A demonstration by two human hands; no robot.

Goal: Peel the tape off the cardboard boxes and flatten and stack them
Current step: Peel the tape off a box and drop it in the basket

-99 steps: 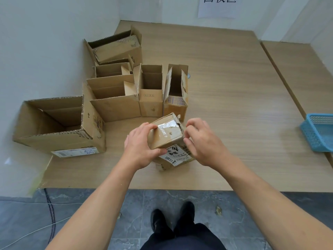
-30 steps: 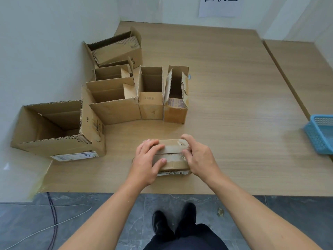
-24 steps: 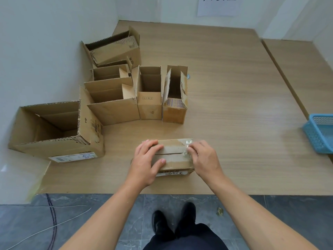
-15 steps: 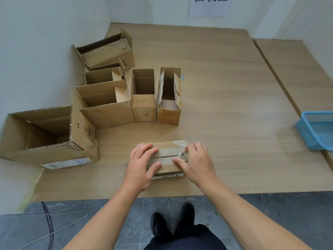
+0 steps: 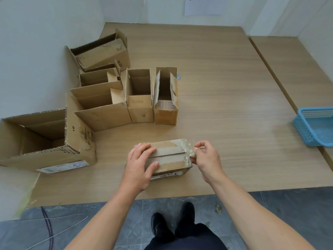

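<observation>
A small closed cardboard box (image 5: 171, 156) lies flat on the wooden platform (image 5: 225, 105) near its front edge. Clear tape (image 5: 188, 150) covers the box's right end and is partly lifted off it. My left hand (image 5: 141, 163) presses flat on the left half of the box top, fingers spread. My right hand (image 5: 205, 157) is at the box's right end, its thumb and fingers pinched on the loose end of the tape.
Several open cardboard boxes stand behind and to the left: a large one (image 5: 46, 139) at the left edge, two narrow ones (image 5: 139, 94) (image 5: 166, 98) directly behind. A blue plastic basket (image 5: 315, 129) sits at the right. The platform's front edge drops to a grey tiled floor (image 5: 108, 217).
The box was turned and laid flat on the platform. My right hand went to its right end, pinched the tape and has pulled it out to the right, lifting it.
</observation>
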